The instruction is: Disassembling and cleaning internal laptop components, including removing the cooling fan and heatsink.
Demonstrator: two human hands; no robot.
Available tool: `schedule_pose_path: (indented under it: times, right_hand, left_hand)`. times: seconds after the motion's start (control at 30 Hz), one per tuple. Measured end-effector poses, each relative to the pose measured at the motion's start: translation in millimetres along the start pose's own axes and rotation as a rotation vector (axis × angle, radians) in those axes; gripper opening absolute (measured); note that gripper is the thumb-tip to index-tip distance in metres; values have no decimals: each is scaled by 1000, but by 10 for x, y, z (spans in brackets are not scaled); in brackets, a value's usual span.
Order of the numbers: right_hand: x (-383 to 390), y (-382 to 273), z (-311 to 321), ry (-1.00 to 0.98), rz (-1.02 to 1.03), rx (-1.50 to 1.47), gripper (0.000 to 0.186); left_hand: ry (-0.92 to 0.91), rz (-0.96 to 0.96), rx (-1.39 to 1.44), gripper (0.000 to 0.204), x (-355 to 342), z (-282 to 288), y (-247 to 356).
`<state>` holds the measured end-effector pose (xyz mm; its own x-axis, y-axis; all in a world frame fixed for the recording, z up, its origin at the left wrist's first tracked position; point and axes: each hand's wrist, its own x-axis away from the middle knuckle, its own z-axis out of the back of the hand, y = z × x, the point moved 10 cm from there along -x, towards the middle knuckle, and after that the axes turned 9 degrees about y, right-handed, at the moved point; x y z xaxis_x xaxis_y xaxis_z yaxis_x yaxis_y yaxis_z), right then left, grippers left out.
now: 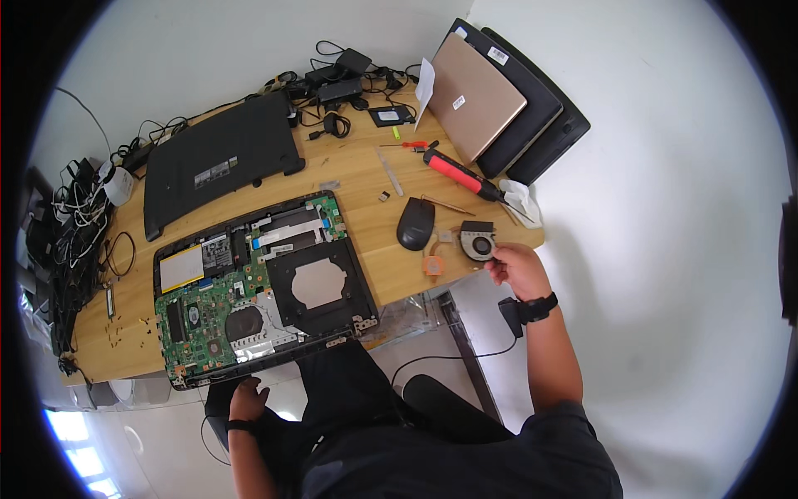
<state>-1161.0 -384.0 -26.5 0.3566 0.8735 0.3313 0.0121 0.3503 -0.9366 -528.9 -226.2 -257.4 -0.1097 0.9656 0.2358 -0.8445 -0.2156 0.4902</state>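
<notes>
My right hand (522, 270) pinches the edge of a black laptop cooling fan (477, 243) at the table's right front corner. A copper heat-sink plate (433, 265) lies beside the fan, apparently joined to it by a heat pipe. My left hand (248, 399) hangs low by my thigh, below the table edge, holding nothing, its fingers loosely apart. Between my arms and the far side lies an opened laptop base (258, 291), showing its green circuit board (193, 320), battery (193, 264) and a round fan recess (244, 322).
A black mouse (416, 223) sits left of the fan. Behind it are a red-and-black electric screwdriver (457, 173), tweezers (389, 172) and a red-handled screwdriver (413, 145). A black laptop cover (223, 158) lies at the back. Closed laptops (475, 96) lean on the wall. Loose screws (116, 333) lie left.
</notes>
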Motion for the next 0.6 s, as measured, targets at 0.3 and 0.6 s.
schedule_pose_path:
  times: [0.3, 0.6]
  right_hand:
    - [-281, -553, 347, 278, 338, 437, 18]
    - [-1063, -1085, 819, 540, 537, 1193, 30]
  left_hand:
    - [-35, 25, -6, 40, -28, -120, -155]
    - [326, -169, -24, 27, -65, 162, 29]
